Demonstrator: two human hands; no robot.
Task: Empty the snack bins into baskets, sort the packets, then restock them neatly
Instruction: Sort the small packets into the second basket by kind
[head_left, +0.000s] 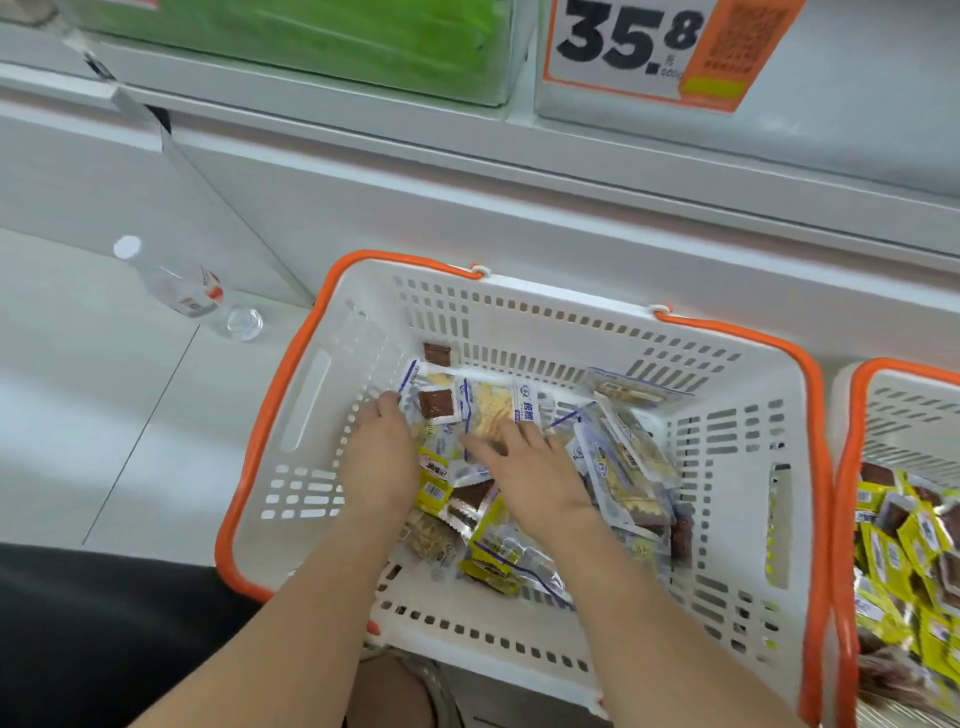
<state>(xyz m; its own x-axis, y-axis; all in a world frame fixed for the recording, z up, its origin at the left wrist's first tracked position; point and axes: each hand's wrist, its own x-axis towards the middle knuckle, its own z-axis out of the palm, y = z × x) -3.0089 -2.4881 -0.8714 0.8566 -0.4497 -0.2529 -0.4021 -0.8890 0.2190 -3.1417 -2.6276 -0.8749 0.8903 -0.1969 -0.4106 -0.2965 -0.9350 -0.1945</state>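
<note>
Packets in the centre-frame basket were mid-sorting, I judged: left hand flat, right hand spread over them, a pinch needed next.

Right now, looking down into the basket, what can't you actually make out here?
Head view throughout.
- Packets beneath the left hand and right hand: covered by them; whether the left grips one is unclear.
- Second basket: cut off by the right edge.
- Price sign: top cut off, small print blurred.
- Packet print: too small to read.
</note>
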